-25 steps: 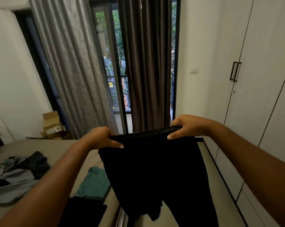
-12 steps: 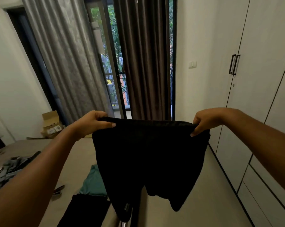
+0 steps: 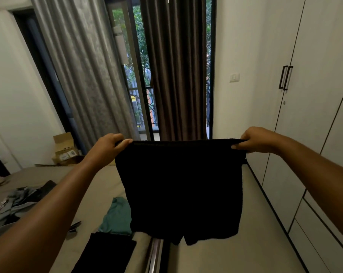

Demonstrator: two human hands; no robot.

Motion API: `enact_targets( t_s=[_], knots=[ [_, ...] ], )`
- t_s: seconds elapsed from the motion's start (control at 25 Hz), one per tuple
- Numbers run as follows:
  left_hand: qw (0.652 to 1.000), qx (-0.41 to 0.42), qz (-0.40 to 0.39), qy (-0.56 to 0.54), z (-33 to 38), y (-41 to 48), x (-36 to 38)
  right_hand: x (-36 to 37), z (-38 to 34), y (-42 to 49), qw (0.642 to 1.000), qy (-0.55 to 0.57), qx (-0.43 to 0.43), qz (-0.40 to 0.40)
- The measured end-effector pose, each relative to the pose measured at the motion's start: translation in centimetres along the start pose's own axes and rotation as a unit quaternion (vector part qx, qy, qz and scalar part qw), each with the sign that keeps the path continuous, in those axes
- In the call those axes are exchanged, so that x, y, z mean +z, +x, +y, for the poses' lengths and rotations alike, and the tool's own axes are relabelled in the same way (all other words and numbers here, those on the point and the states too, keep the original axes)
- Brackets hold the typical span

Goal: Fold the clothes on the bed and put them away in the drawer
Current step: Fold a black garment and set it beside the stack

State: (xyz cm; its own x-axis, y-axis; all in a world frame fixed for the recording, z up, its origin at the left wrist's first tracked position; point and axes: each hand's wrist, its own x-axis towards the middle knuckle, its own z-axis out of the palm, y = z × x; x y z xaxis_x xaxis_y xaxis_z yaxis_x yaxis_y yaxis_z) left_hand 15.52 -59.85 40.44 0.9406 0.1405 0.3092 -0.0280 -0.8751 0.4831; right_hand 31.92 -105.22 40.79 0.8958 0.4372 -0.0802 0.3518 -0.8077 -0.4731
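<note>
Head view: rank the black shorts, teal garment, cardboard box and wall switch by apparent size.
1. black shorts, held up close to the camera.
2-3. teal garment and cardboard box look alike; not ranked.
4. wall switch.

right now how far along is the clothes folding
Done, it seems: a teal garment and a black piece lie folded on the bed. In hand: the left hand and right hand hold black shorts by the waistband, spread out above the bed, not yet folded. Left: the loose grey pile at the bed's left edge, and putting everything away; the wardrobe drawers are shut.
</note>
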Motion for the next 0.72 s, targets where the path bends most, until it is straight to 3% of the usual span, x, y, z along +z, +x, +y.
enact_targets(
  t_s=[0.12,0.32,0.4,0.56,0.64,0.72],
  knots=[
    [0.962,-0.099,-0.039,-0.252,0.0,-0.9,0.2,0.4,-0.5,-0.7,0.965,0.263,0.008,-0.011],
    [0.874,-0.137,-0.019,-0.467,0.9,-1.3,-2.1,-0.4,-1.4,-2.0,0.876,0.473,-0.045,-0.080],
    [0.869,-0.178,-0.038,-0.460,1.3,-1.0,-2.8,-0.5,-1.9,-1.2,0.870,0.487,-0.021,-0.067],
    [0.913,-0.270,0.020,-0.305,3.1,1.3,0.9,2.6,-4.6,1.5,0.933,0.340,0.080,0.088],
    [0.933,-0.253,0.072,-0.245,5.0,2.2,3.8,4.6,-6.7,2.4,0.944,0.299,0.046,0.132],
    [0.947,-0.219,0.079,-0.219,7.8,2.8,6.0,6.0,-9.6,2.4,0.954,0.276,-0.016,0.114]
  ],
)
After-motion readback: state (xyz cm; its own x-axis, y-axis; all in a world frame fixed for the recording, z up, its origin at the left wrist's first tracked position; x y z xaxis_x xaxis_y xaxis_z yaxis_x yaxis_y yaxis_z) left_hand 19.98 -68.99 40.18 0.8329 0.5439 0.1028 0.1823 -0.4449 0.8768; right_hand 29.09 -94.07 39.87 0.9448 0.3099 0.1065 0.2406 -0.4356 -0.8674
